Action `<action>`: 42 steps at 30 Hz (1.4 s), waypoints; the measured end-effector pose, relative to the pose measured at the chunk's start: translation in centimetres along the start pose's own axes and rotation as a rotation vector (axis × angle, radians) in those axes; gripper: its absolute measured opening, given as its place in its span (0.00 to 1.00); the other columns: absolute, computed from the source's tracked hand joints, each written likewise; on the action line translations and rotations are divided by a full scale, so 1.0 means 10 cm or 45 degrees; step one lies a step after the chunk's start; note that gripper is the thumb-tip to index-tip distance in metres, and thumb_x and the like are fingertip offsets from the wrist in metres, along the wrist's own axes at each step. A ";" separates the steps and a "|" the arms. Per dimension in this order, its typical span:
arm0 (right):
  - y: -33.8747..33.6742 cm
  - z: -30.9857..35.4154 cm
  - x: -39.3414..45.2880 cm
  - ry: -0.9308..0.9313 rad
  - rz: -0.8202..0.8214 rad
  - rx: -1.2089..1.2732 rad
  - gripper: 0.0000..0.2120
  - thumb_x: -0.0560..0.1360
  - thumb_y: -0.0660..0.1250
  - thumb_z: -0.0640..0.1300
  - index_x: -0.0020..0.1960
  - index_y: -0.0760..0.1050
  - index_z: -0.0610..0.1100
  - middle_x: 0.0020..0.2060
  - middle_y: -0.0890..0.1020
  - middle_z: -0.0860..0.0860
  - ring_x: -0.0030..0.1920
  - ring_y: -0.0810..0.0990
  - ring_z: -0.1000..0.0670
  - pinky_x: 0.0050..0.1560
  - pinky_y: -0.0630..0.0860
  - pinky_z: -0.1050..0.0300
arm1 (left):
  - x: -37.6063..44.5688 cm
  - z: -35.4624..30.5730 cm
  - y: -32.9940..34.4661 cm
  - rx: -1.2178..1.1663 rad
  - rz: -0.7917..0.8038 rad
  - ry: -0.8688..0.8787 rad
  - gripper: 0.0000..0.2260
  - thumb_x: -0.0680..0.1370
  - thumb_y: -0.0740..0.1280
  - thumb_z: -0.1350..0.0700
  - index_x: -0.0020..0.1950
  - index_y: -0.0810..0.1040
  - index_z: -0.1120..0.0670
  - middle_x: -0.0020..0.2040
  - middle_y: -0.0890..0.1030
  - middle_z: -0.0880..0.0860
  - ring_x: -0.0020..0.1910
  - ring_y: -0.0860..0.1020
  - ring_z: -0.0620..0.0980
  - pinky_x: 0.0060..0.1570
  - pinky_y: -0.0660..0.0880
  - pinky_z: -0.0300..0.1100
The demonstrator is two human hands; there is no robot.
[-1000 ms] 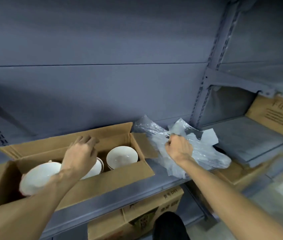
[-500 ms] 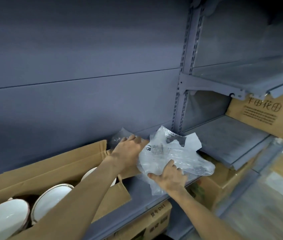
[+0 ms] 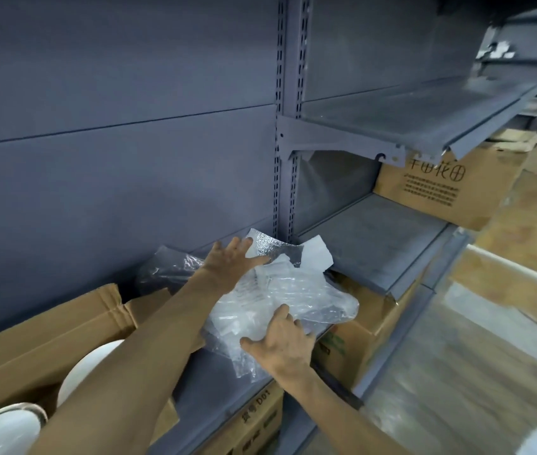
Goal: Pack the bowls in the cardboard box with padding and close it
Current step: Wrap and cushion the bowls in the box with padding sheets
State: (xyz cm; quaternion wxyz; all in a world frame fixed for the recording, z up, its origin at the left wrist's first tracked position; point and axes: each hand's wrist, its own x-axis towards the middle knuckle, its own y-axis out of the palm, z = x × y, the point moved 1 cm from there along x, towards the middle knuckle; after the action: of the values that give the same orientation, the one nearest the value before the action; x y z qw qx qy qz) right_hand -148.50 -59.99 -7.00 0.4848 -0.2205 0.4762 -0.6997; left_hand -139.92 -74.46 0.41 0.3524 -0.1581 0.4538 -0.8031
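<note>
An open cardboard box [image 3: 47, 339] stands on the grey shelf at the lower left, with white bowls [image 3: 86, 369] inside; my left forearm hides part of them. To its right lies a crumpled heap of clear plastic padding [image 3: 300, 290] with white foam sheets [image 3: 313, 256] at its far side. My left hand [image 3: 232, 262] reaches over the box's end flap, fingers spread on the far part of the padding. At the heap's near edge my right hand [image 3: 280, 343] grips the plastic.
Grey shelf [image 3: 369, 234] continues to the right, with a higher shelf [image 3: 408, 116] above it. A printed carton [image 3: 438, 188] sits at the right. More cartons [image 3: 355, 336] stand below the shelf. The grey back wall is close behind.
My left hand left the box and reached right onto the padding. My right hand shifted from the heap's top to its near edge. The view swung right.
</note>
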 end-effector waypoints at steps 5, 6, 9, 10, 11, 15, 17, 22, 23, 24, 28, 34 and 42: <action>-0.03 -0.06 -0.03 -0.022 0.006 0.044 0.25 0.71 0.69 0.59 0.60 0.65 0.47 0.55 0.81 0.50 0.60 0.78 0.44 0.63 0.71 0.41 | 0.09 -0.03 0.08 -0.014 0.002 -0.070 0.28 0.76 0.69 0.60 0.74 0.66 0.46 0.73 0.62 0.58 0.73 0.62 0.57 0.64 0.69 0.57; -0.04 -0.06 -0.03 -0.038 0.006 0.063 0.22 0.72 0.69 0.58 0.59 0.66 0.47 0.53 0.81 0.51 0.58 0.80 0.44 0.63 0.72 0.41 | 0.09 -0.02 0.07 -0.021 -0.001 -0.092 0.24 0.76 0.68 0.60 0.71 0.69 0.47 0.72 0.64 0.57 0.72 0.62 0.57 0.64 0.68 0.58; -0.12 -0.07 -0.02 -0.087 -0.052 0.070 0.15 0.76 0.67 0.54 0.57 0.69 0.48 0.50 0.83 0.51 0.54 0.82 0.44 0.60 0.73 0.44 | 0.02 0.08 0.01 -0.003 -0.085 -0.110 0.17 0.76 0.65 0.59 0.65 0.75 0.49 0.66 0.69 0.55 0.69 0.66 0.56 0.63 0.68 0.56; -0.16 -0.07 -0.02 -0.110 -0.084 0.062 0.14 0.77 0.67 0.54 0.57 0.70 0.47 0.50 0.83 0.50 0.54 0.82 0.43 0.60 0.73 0.45 | -0.02 0.14 -0.01 -0.019 -0.117 -0.118 0.17 0.77 0.64 0.58 0.65 0.76 0.49 0.67 0.69 0.54 0.69 0.66 0.55 0.64 0.67 0.55; -0.21 -0.06 -0.02 -0.137 -0.113 0.050 0.13 0.78 0.66 0.54 0.56 0.70 0.47 0.50 0.83 0.50 0.54 0.82 0.43 0.60 0.73 0.45 | -0.06 0.20 -0.04 -0.044 -0.139 -0.122 0.17 0.77 0.63 0.57 0.66 0.75 0.49 0.68 0.70 0.53 0.71 0.66 0.54 0.66 0.65 0.55; -0.45 0.00 0.00 -0.260 -0.223 -0.028 0.06 0.79 0.63 0.49 0.47 0.68 0.48 0.46 0.83 0.49 0.52 0.81 0.43 0.58 0.72 0.46 | -0.35 0.50 -0.25 -0.149 -0.245 -0.109 0.16 0.78 0.60 0.53 0.66 0.74 0.51 0.66 0.75 0.52 0.71 0.68 0.50 0.74 0.57 0.49; -0.60 0.03 0.01 -0.312 -0.282 -0.033 0.06 0.80 0.62 0.47 0.45 0.67 0.48 0.45 0.83 0.48 0.52 0.80 0.42 0.56 0.71 0.47 | -0.54 0.65 -0.38 -0.273 -0.304 -0.142 0.16 0.78 0.61 0.52 0.66 0.71 0.53 0.62 0.78 0.54 0.67 0.73 0.52 0.74 0.58 0.48; -0.93 0.28 0.01 -0.471 -0.378 0.038 0.10 0.83 0.62 0.46 0.44 0.66 0.48 0.46 0.81 0.46 0.53 0.78 0.41 0.51 0.70 0.47 | -1.13 1.01 -0.68 -0.542 -0.333 -0.294 0.21 0.82 0.61 0.51 0.72 0.62 0.56 0.59 0.81 0.60 0.59 0.79 0.63 0.61 0.70 0.51; -0.97 0.37 -0.01 -0.513 -0.381 0.043 0.09 0.83 0.62 0.46 0.45 0.67 0.47 0.47 0.82 0.46 0.53 0.78 0.40 0.51 0.71 0.47 | -1.28 1.08 -0.71 -0.628 -0.358 -0.287 0.19 0.82 0.60 0.52 0.70 0.62 0.56 0.58 0.80 0.61 0.57 0.79 0.65 0.56 0.71 0.52; -0.99 0.47 -0.02 -0.560 -0.378 0.040 0.08 0.84 0.61 0.45 0.46 0.69 0.47 0.47 0.82 0.44 0.52 0.79 0.40 0.52 0.71 0.46 | -1.44 1.14 -0.74 -0.698 -0.386 -0.265 0.16 0.82 0.60 0.52 0.68 0.63 0.56 0.57 0.80 0.61 0.55 0.79 0.66 0.53 0.72 0.53; -0.93 0.94 -0.16 -0.800 -0.277 0.064 0.09 0.85 0.56 0.42 0.46 0.65 0.45 0.46 0.78 0.41 0.46 0.77 0.38 0.48 0.72 0.45 | -2.25 1.36 -0.66 -0.547 -0.387 -0.291 0.21 0.82 0.56 0.38 0.70 0.63 0.49 0.64 0.78 0.55 0.56 0.80 0.61 0.55 0.74 0.52; -0.49 1.69 -0.55 -1.217 -0.061 -0.094 0.07 0.85 0.52 0.37 0.49 0.61 0.46 0.47 0.69 0.48 0.48 0.75 0.36 0.49 0.73 0.40 | -3.60 1.58 -0.17 -0.487 -0.188 -0.533 0.18 0.82 0.58 0.50 0.71 0.63 0.51 0.62 0.78 0.56 0.51 0.81 0.63 0.47 0.77 0.53; 0.16 2.26 -0.83 -1.525 0.009 -0.445 0.17 0.84 0.52 0.46 0.71 0.68 0.45 0.51 0.64 0.48 0.42 0.72 0.46 0.47 0.71 0.48 | -4.92 1.53 0.76 -0.613 0.008 -0.827 0.15 0.83 0.52 0.44 0.63 0.67 0.51 0.60 0.77 0.54 0.55 0.78 0.57 0.45 0.65 0.47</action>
State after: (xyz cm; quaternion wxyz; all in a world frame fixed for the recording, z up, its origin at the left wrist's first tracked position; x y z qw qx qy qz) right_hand -126.76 -62.99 3.05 0.6266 -0.6492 0.2299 -0.3648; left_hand -93.45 -51.61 5.54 0.4328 -0.4804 0.4942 -0.5811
